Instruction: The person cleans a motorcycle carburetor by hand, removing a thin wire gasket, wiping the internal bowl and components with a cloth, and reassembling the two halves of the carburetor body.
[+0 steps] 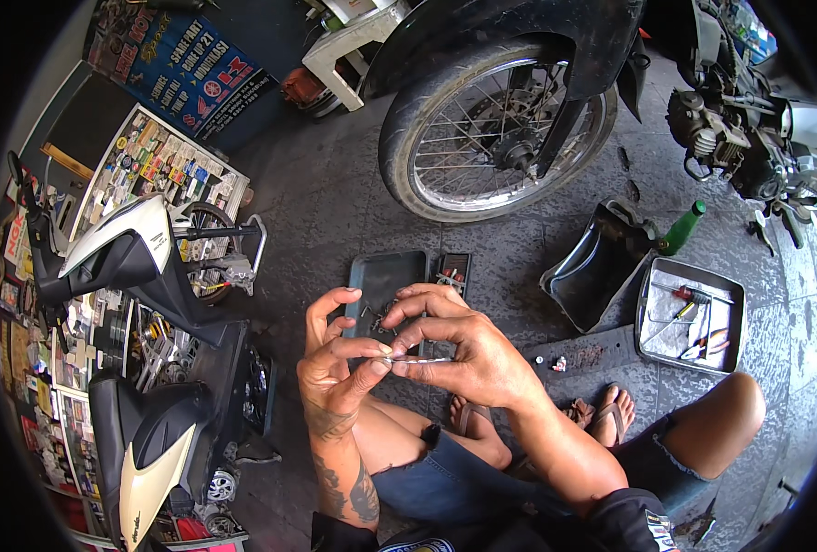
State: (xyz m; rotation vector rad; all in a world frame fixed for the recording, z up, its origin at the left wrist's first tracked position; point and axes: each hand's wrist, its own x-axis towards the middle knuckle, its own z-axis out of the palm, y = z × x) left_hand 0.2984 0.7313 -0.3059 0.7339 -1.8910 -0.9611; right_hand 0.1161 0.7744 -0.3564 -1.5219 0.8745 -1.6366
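Your left hand [335,363] and right hand [454,345] meet above your knees, both pinching a thin metal pin [417,361] held level between thumb and fingertips, likely for close inspection. Left fingers fan upward; right wrist bends inward. A dark tray [364,276] lies on the floor just beyond; a metal tool tray [738,304] sits to your right, near a green bottle [682,229].
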